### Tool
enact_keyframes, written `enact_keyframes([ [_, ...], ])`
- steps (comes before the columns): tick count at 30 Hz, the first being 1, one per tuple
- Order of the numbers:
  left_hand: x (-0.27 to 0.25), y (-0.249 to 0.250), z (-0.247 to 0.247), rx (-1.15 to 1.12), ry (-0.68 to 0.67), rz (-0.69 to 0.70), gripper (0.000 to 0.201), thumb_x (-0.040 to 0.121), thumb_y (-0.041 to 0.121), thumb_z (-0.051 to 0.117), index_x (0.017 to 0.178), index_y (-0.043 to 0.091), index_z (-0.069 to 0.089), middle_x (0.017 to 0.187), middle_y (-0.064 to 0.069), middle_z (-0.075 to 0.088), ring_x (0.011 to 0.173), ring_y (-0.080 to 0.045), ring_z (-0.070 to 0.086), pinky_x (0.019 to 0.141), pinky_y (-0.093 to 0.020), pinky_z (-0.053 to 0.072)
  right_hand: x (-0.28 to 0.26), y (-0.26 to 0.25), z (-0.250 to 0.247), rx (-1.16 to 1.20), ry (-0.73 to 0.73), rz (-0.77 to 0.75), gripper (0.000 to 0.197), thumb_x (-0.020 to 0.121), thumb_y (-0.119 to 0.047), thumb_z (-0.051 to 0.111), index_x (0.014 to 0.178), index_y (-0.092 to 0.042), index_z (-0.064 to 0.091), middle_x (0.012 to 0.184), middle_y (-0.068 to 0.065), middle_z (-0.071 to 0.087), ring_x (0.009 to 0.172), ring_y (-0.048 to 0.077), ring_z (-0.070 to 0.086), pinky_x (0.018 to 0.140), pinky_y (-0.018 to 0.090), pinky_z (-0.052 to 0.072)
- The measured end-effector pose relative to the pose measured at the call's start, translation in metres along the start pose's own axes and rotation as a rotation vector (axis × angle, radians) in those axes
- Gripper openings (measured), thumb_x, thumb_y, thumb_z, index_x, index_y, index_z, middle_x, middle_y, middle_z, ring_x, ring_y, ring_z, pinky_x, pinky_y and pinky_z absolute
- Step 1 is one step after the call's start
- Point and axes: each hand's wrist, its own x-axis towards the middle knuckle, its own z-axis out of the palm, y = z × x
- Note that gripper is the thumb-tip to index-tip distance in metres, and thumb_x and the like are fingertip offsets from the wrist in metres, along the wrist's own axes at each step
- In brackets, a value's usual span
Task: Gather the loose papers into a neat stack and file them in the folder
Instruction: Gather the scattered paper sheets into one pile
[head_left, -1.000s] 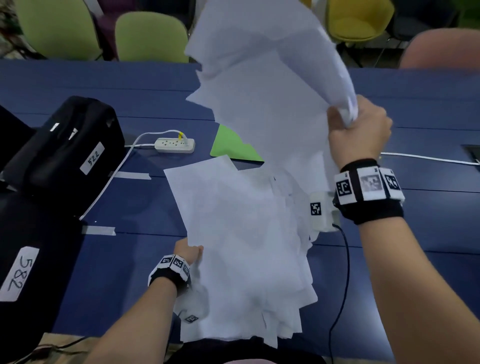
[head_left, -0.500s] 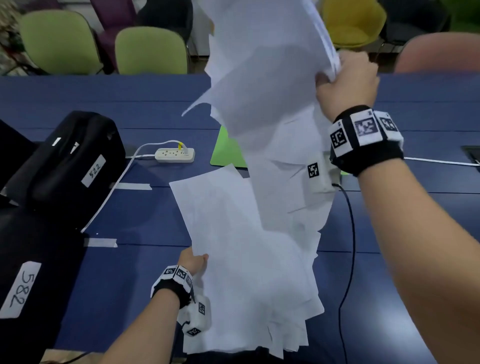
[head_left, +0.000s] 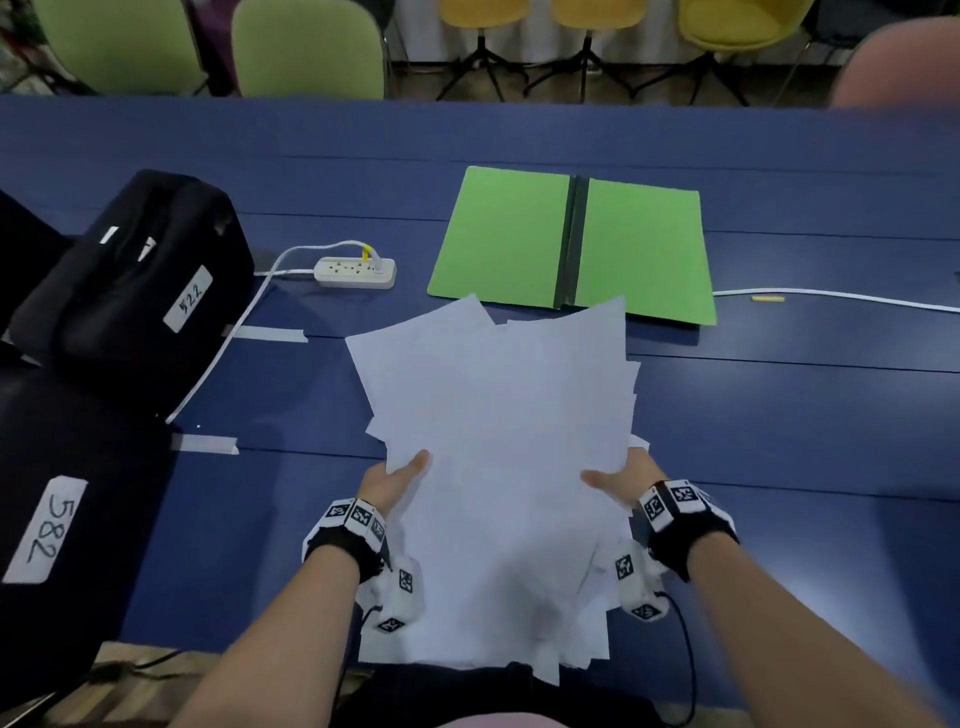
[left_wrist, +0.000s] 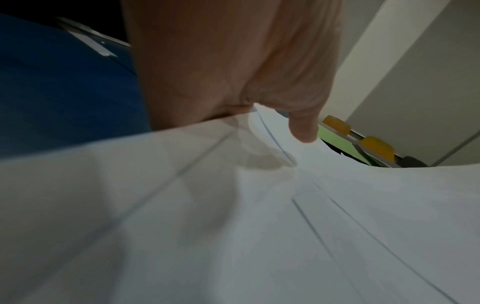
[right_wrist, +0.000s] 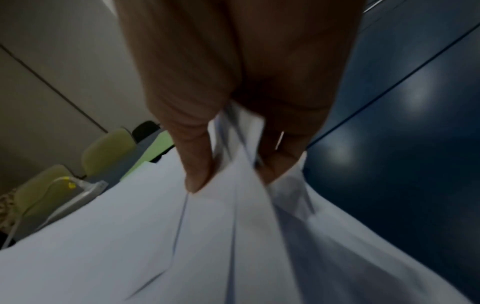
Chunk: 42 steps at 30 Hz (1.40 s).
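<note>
Now both hands (head_left: 511, 483) grip papers (head_left: 498, 415).

table: blue table (head_left: 779, 431), seamed top
chairs: green chairs (head_left: 306, 49) and yellow chairs (head_left: 592, 13) beyond the table's far edge
wall: pale wall (left_wrist: 415, 82) behind the chairs

Folder (head_left: 571, 244) lies on table (head_left: 805, 415) behind papers (head_left: 498, 415).

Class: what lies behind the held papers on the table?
Behind the papers lies the open green folder, its near edge partly covered. What lies under the papers is hidden.
</note>
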Motion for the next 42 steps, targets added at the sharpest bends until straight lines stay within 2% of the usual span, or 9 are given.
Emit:
enact_keyframes([
  [2, -0.002, -0.002, 0.002, 0.004, 0.008, 0.021, 0.057, 0.076, 0.045, 0.075, 0.122, 0.017, 0.053, 0.123, 0.003, 0.056, 0.115, -0.019, 0.055, 0.101, -0.032, 0.041, 0.004, 0.008, 0.003, 0.047, 0.049, 0.019, 0.047, 0.080, -0.027, 0.071, 0.119, -0.004, 0.057, 0.097, 0.004, 0.064, 0.090, 0.026, 0.059, 0.071, 0.025, 0.046],
  [5, 0.001, -0.006, 0.006, -0.026, 0.005, 0.036, 0.059, 0.071, 0.046, 0.079, 0.118, 0.016, 0.061, 0.124, -0.003, 0.064, 0.110, -0.022, 0.061, 0.103, -0.039, 0.046, 0.005, 0.007, 0.007, 0.159, 0.277, 0.008, 0.043, 0.089, -0.021, 0.062, 0.126, -0.003, 0.053, 0.127, 0.016, 0.059, 0.116, 0.033, 0.055, 0.093, 0.036, 0.044],
  [12, 0.008, -0.007, 0.007, 0.018, 0.074, 0.018, 0.060, 0.077, 0.036, 0.077, 0.124, 0.006, 0.057, 0.126, -0.006, 0.062, 0.111, -0.022, 0.058, 0.095, -0.031, 0.044, 0.015, 0.008, 0.032, -0.238, -0.100, 0.036, 0.042, 0.088, -0.029, 0.059, 0.125, -0.008, 0.055, 0.122, 0.014, 0.062, 0.110, 0.034, 0.059, 0.092, 0.040, 0.049],
  [17, 0.014, -0.009, 0.009, 0.137, 0.136, -0.007, 0.043, 0.085, 0.006, 0.066, 0.123, -0.007, 0.051, 0.119, -0.008, 0.057, 0.112, -0.025, 0.056, 0.097, -0.029, 0.041, 0.023, -0.007, 0.017, -0.027, 0.305, -0.047, 0.029, 0.086, -0.021, 0.064, 0.110, -0.004, 0.062, 0.108, 0.016, 0.066, 0.104, 0.034, 0.059, 0.083, 0.034, 0.047],
  [21, 0.010, 0.000, 0.010, 0.218, 0.087, -0.096, 0.016, 0.092, -0.001, 0.049, 0.077, -0.006, 0.047, 0.081, -0.013, 0.048, 0.093, -0.020, 0.042, 0.067, -0.013, 0.042, 0.032, -0.019, 0.019, 0.000, 0.414, -0.014, 0.027, 0.085, -0.026, 0.066, 0.092, -0.002, 0.057, 0.091, 0.016, 0.062, 0.089, 0.034, 0.058, 0.068, 0.034, 0.045],
  [26, 0.007, 0.001, 0.005, 0.260, 0.111, -0.075, 0.039, 0.087, -0.012, 0.046, 0.126, -0.013, 0.046, 0.099, -0.014, 0.048, 0.090, -0.024, 0.048, 0.091, -0.034, 0.049, 0.039, -0.041, 0.022, 0.187, 0.672, -0.198, 0.061, 0.071, -0.023, 0.077, 0.122, -0.016, 0.044, 0.122, 0.009, 0.049, 0.108, 0.030, 0.052, 0.090, 0.044, 0.047],
  [33, 0.015, 0.000, -0.003, 0.127, 0.006, -0.134, 0.047, 0.078, -0.009, 0.061, 0.124, -0.009, 0.052, 0.124, -0.015, 0.059, 0.103, -0.029, 0.055, 0.098, -0.035, 0.045, 0.034, -0.047, 0.053, -0.235, -0.134, -0.239, 0.061, 0.079, -0.023, 0.070, 0.132, -0.018, 0.040, 0.094, 0.002, 0.054, 0.089, 0.019, 0.054, 0.079, 0.025, 0.041],
  [38, 0.014, -0.005, -0.005, -0.116, -0.036, -0.169, 0.111, 0.051, 0.044, 0.089, 0.141, 0.007, 0.036, 0.139, -0.003, 0.050, 0.124, -0.026, 0.051, 0.099, -0.039, 0.042, 0.027, -0.016, 0.063, -0.170, 0.074, -0.213, 0.020, 0.085, -0.011, 0.056, 0.105, -0.008, 0.058, 0.074, -0.003, 0.049, 0.077, 0.021, 0.050, 0.070, 0.026, 0.042],
  [42, 0.012, -0.002, 0.001, -0.045, -0.001, -0.093, 0.050, 0.080, 0.007, 0.073, 0.125, 0.002, 0.052, 0.121, -0.010, 0.060, 0.105, -0.025, 0.057, 0.087, -0.031, 0.042, 0.022, 0.002, 0.038, 0.014, 0.172, -0.230, 0.010, 0.080, -0.018, 0.068, 0.088, -0.017, 0.063, 0.077, -0.003, 0.062, 0.080, 0.019, 0.059, 0.074, 0.024, 0.045],
])
